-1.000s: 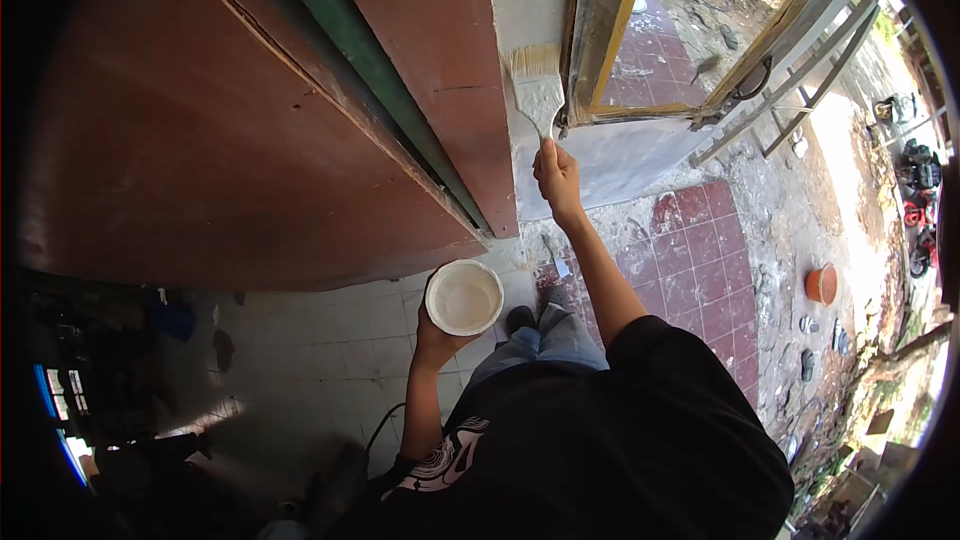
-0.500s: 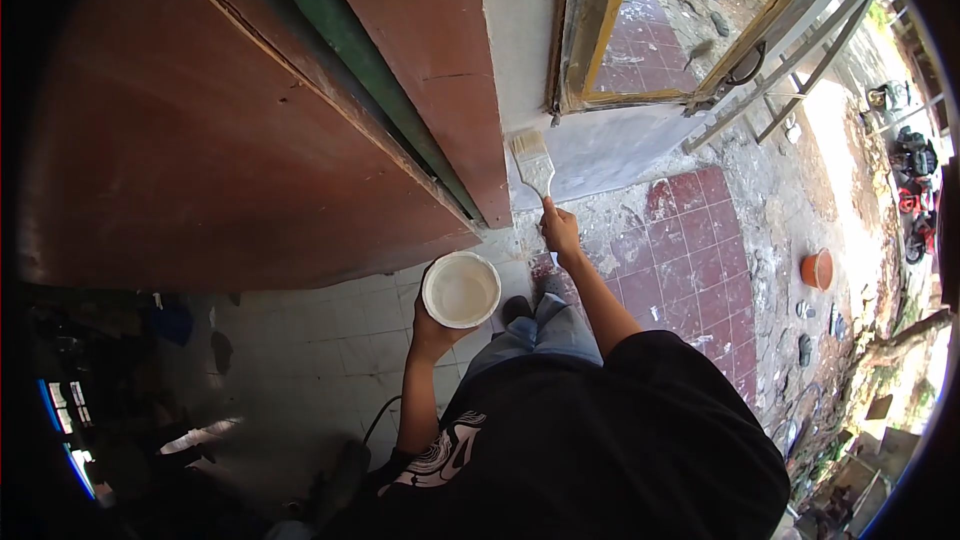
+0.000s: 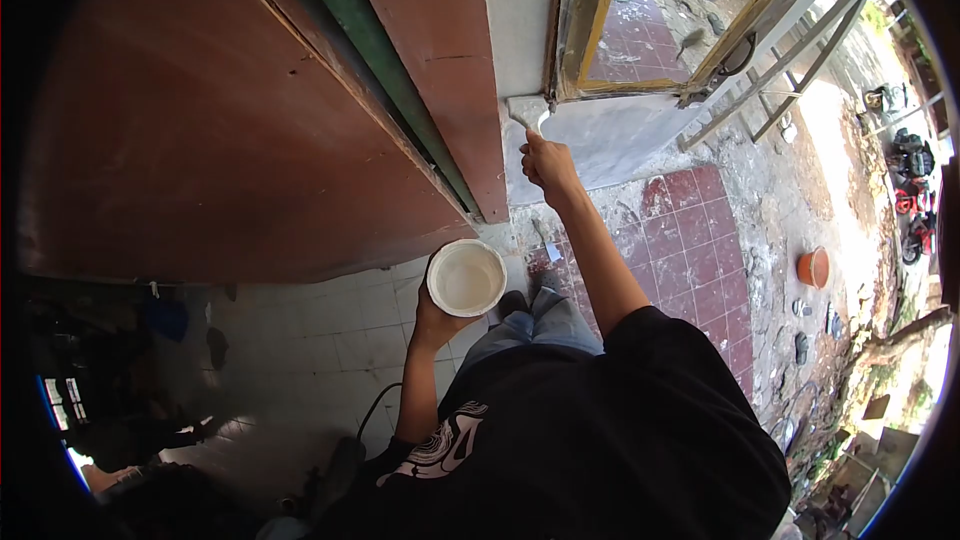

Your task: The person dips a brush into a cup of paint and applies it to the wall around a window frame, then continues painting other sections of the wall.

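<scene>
My left hand (image 3: 432,318) is wrapped round the side of a white paint bucket (image 3: 466,279), held upright at waist height with pale paint inside. My right hand (image 3: 549,164), arm stretched forward, grips the handle of a paintbrush (image 3: 528,112). The brush's head is against the pale wall (image 3: 590,145), just below the window frame and beside the brown door frame. The bristles' far edge is hard to make out against the wall.
A brown door (image 3: 230,140) stands at the left. The glass window (image 3: 650,30) is swung out at the upper right, near a grey ladder (image 3: 790,85). An orange bucket (image 3: 813,267) and motorbikes (image 3: 910,165) are outside. Red tiles (image 3: 690,230) lie paint-spotted below.
My right hand has moved up and forward with the paintbrush, higher along the wall towards the window frame. The bucket in my left hand has shifted slightly.
</scene>
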